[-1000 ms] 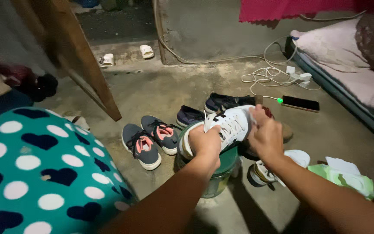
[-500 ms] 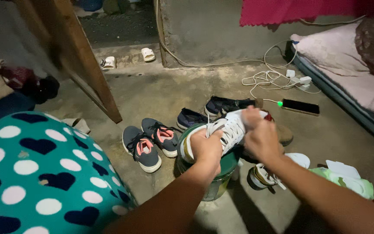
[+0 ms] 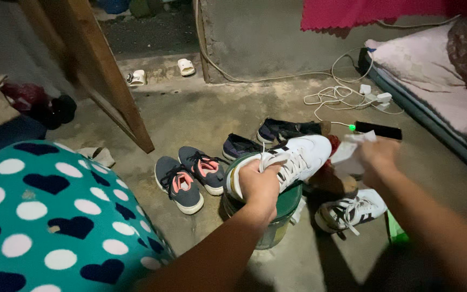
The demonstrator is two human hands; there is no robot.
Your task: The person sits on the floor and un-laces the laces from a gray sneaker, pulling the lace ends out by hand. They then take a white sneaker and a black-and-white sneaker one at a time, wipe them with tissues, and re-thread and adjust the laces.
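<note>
Sneaker (image 3: pixel 298 157), white with dark stripes, rests tilted on top of a green bucket (image 3: pixel 277 213), toe pointing away. Left hand (image 3: pixel 259 184) grips it around the heel and laces, fingers closed over the opening. Right hand (image 3: pixel 377 157) has come off the toe since half a second ago and now sits off to the right, pinching a crumpled white wipe (image 3: pixel 349 150) clear of the shoe. So the rubbing stroke has broken off; the toe cap looks clean and bright, though I cannot tell whether the far side is done.

Its mate (image 3: pixel 352 211) lies on the concrete floor just right of the bucket. A green packet (image 3: pixel 394 232) peeks out beyond it, mostly hidden by the right arm; no label can be made out. Grey and pink trainers (image 3: pixel 187 176) sit left of the bucket, and a dark phone (image 3: pixel 378 130) lies by white cables (image 3: pixel 347 92) near the mattress (image 3: pixel 433 81).
</note>
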